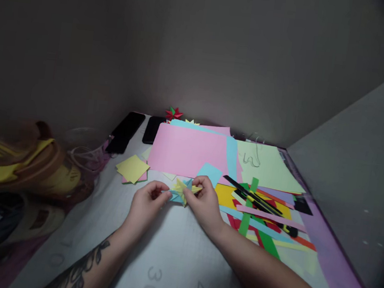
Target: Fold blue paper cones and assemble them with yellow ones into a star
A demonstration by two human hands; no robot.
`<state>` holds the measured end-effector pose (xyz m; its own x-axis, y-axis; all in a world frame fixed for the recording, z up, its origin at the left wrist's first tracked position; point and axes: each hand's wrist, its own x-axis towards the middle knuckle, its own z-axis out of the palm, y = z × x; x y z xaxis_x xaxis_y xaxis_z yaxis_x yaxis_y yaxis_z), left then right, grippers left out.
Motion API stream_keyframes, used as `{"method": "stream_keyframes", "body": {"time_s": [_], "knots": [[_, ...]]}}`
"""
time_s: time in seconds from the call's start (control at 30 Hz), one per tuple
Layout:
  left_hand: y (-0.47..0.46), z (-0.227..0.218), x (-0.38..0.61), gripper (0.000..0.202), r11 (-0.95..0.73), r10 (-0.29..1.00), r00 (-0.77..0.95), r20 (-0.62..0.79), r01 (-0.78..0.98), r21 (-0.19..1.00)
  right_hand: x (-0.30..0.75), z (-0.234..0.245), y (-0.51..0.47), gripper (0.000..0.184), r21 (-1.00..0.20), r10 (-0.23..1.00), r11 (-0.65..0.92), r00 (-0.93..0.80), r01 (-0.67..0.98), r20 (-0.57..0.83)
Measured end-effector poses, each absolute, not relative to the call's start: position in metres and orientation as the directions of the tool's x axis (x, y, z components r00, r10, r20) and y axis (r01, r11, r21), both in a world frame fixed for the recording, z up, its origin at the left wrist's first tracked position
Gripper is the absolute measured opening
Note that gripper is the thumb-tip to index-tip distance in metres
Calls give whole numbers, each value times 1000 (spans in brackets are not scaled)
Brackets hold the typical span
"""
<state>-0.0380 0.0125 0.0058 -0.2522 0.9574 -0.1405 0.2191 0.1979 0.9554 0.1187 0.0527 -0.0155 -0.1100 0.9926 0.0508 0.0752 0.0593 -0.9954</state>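
Both hands hold a folded paper star (182,190) of yellow and light blue just above the cutting mat (151,255). My left hand (146,206) pinches its left side with the fingers curled. On the star's right side, my right hand (204,202) is closed too, thumb and fingers pressed on the paper. A small light blue square (210,172) lies just behind my right hand on a large pink sheet (191,151).
Yellow squares (133,168) lie left of the pink sheet. Coloured paper strips (263,217) and a black pen (252,194) sit to the right, with a pale green sheet (269,166) behind. Two dark phones (126,132) and a red-green star (174,113) rest at the back. Bags (30,162) crowd the left.
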Motion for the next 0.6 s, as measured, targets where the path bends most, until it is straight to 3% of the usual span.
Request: {"method": "stream_keyframes", "body": {"time_s": [0.6], "knots": [[14, 8, -36, 21, 189, 944, -299, -138, 148, 971, 116, -7, 50, 22, -982, 978, 73, -204, 171, 37]]}}
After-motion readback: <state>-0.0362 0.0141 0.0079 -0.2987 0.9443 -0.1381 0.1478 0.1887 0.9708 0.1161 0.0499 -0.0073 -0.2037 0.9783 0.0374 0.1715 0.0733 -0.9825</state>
